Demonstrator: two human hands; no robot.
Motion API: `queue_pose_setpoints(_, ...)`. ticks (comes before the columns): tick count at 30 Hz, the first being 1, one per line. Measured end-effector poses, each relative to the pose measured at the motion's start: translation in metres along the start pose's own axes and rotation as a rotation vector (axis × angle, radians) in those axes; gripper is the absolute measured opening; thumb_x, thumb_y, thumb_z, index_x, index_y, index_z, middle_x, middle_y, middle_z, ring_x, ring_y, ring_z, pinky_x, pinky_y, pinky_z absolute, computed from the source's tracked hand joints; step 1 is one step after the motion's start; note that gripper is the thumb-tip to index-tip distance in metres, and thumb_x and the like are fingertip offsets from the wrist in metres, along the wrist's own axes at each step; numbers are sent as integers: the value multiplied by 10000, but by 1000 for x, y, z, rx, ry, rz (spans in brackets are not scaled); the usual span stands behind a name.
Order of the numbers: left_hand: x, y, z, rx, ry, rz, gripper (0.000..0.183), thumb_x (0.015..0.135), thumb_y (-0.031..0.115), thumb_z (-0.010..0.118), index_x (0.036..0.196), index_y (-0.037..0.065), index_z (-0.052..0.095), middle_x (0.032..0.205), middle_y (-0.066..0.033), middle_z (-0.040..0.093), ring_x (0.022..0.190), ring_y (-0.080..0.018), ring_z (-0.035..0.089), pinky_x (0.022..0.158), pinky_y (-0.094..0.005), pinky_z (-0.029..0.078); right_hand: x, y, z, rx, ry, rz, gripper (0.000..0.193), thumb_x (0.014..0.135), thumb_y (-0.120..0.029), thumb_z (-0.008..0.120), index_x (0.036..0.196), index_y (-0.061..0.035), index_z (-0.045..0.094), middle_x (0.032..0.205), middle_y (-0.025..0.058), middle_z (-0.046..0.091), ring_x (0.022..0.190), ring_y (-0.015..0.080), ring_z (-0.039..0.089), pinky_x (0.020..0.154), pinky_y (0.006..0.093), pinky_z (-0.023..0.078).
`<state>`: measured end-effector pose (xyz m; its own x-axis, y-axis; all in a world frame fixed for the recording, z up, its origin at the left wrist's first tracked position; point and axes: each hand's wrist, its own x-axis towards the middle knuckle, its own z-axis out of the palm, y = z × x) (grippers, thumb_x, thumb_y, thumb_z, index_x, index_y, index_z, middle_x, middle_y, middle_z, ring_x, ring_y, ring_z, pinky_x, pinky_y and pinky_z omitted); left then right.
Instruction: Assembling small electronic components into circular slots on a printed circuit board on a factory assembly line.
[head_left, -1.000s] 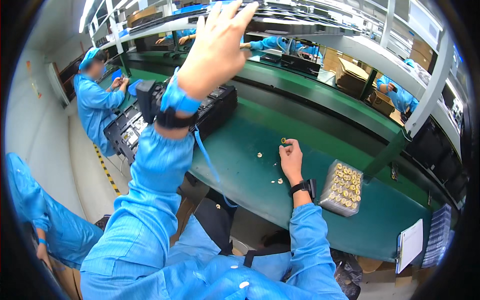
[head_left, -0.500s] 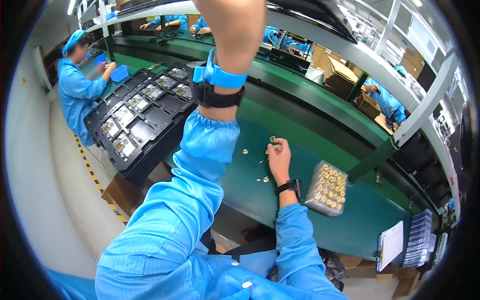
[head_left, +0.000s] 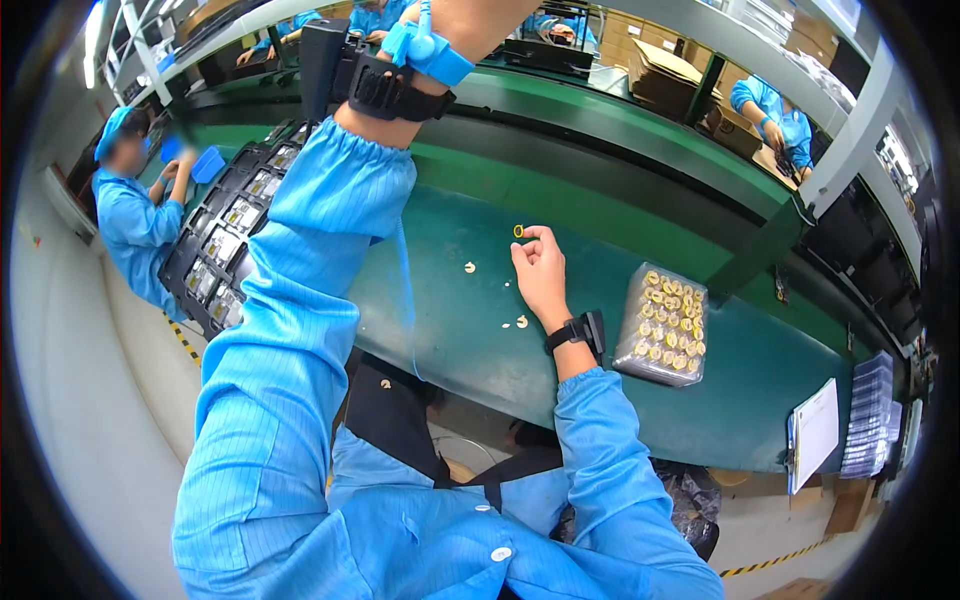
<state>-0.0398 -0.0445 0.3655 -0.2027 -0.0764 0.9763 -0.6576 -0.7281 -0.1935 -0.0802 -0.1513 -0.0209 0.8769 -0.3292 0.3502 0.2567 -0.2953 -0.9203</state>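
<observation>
Left sleeve [head_left: 285, 300] shifted left, right hand [head_left: 541, 272] pinching ring [head_left: 518, 231], open bench [head_left: 440, 225] between

A green counter [head_left: 440, 320] carries a clear plastic tray [head_left: 655, 376] filled with round yellow pieces [head_left: 672, 321]. Small cream-coloured scraps [head_left: 522, 322] lie scattered to the tray's left; a clipboard [head_left: 792, 446] sits at the right-hand edge.

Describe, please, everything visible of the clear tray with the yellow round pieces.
The clear tray looks like thin, shiny plastic: boxy, with see-through, glinting walls; it may be a stack. Small round pieces, yellow and whitish, sit in rows across its top. It rests flat on the green tabletop, right of the right hand. No hand touches it.
</observation>
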Motion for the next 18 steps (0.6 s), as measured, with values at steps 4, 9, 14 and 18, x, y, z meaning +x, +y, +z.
queue_pose_setpoints(4,-25,-19,19,-99,-234,39,623,827,87,626,1442,48,537,1282,-237,614,1279,-434,518,1157,-575,313,-2,-2,0,-1,-22,40,216,966,-46,666,1144,-1,553,710,5,591,623,44,544,580,243,432)
queue_pose_setpoints(9,-8,-46,-26,-475,-415,175,925,838,222,805,1556,-85,309,1571,-302,395,1495,-414,329,1257,-445,243,-2,1,0,41,2,30,215,948,-56,673,1133,-28,567,712,43,622,595,105,576,570,301,464)
queue_pose_setpoints(14,86,-90,-131,-649,-415,-906,555,869,186,792,1332,-62,612,1316,-160,663,1198,-266,646,1013,-359,532,-4,1,-2,4,-1,22,225,944,-59,676,1141,-25,572,714,44,632,600,109,590,581,302,480)
queue_pose_setpoints(18,112,-243,-275,-56,-948,-335,455,1047,307,603,1424,52,608,1456,-114,608,1355,-227,564,1121,-361,443,-4,2,-1,-13,-25,16,226,939,-59,679,1138,-24,577,715,40,633,601,114,589,588,303,481)
